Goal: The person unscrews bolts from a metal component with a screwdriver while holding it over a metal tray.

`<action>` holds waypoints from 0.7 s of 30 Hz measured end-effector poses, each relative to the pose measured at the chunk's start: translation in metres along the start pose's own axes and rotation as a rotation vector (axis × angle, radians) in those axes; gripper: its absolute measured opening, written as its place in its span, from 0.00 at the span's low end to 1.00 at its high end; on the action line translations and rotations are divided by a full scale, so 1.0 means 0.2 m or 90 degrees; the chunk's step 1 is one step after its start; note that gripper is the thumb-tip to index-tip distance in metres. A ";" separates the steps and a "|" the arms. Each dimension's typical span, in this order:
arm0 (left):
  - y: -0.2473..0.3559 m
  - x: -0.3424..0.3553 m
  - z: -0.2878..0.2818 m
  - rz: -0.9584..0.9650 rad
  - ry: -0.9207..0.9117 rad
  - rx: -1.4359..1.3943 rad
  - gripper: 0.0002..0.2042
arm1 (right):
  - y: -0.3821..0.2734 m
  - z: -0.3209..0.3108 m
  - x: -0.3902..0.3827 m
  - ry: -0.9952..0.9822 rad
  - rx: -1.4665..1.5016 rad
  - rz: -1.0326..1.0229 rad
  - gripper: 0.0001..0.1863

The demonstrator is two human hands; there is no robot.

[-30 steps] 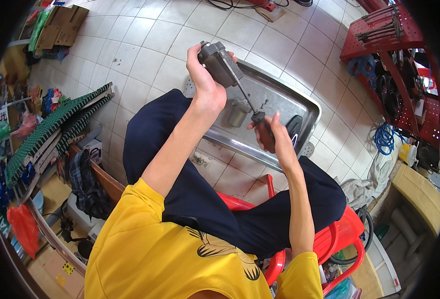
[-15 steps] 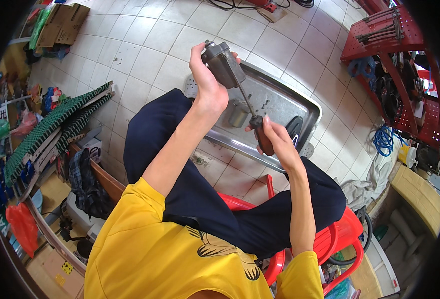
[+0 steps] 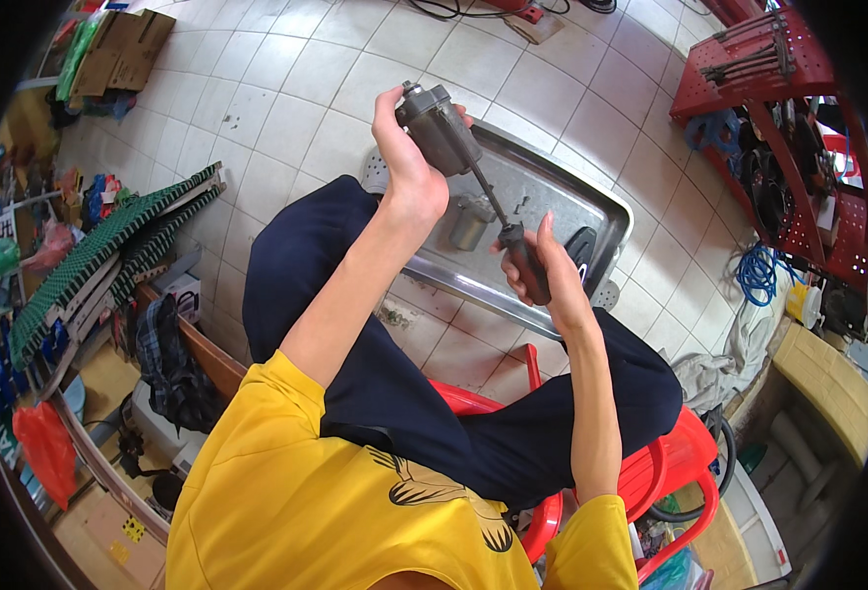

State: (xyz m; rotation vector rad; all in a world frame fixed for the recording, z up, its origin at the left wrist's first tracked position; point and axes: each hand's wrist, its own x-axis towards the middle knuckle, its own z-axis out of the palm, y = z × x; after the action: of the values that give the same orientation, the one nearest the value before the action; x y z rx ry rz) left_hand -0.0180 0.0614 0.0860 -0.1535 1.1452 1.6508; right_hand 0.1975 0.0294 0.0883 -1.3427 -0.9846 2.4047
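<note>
The left hand [image 3: 411, 152] grips a dark metal housing [image 3: 440, 130], thumb along its left side and fingertips showing past its right. The housing is raised over the tray [image 3: 564, 197] at its left end, partly in front of the floor tiles [image 3: 355, 79] beyond the far edge. A slip there could send it onto those tiles rather than into the tray; a hold from one hand on a bulky, smooth-looking body would be the cause.

A screwdriver [image 3: 526, 264] slants down to the right from the housing. Whether its tip is seated cannot be told. If it is poorly seated or off line, it could skid along the casing, mar a screw head or jab the left fingers.

Below the shaft, a small metal cylinder [image 3: 469, 227] sits in the left half of the tray, with small dark pieces [image 3: 521, 205] to its right, nearer the far edge. Anything dropped could knock the cylinder over or scatter the pieces, which lie loose.

The right hand [image 3: 562, 280] has its fingers curled around the screwdriver's handle, thumb pointing up off it. That partial hold could let the handle twist or tilt. Just beyond, a black object [image 3: 580, 248] lies by the tray's right edge.
</note>
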 end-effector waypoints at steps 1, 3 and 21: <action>0.00 0.00 0.00 -0.001 0.003 -0.002 0.25 | 0.02 -0.01 0.01 -0.014 0.001 0.000 0.24; 0.00 0.00 0.00 0.000 -0.009 0.001 0.25 | 0.05 -0.02 0.02 -0.023 -0.006 -0.026 0.23; 0.01 0.01 0.00 0.018 -0.023 0.006 0.25 | 0.03 -0.02 0.00 -0.032 0.005 0.018 0.36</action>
State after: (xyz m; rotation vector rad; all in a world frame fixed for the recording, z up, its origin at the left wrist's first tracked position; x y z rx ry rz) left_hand -0.0206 0.0623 0.0862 -0.1026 1.1320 1.6663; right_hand 0.2013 0.0275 0.0831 -1.3073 -0.9741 2.4720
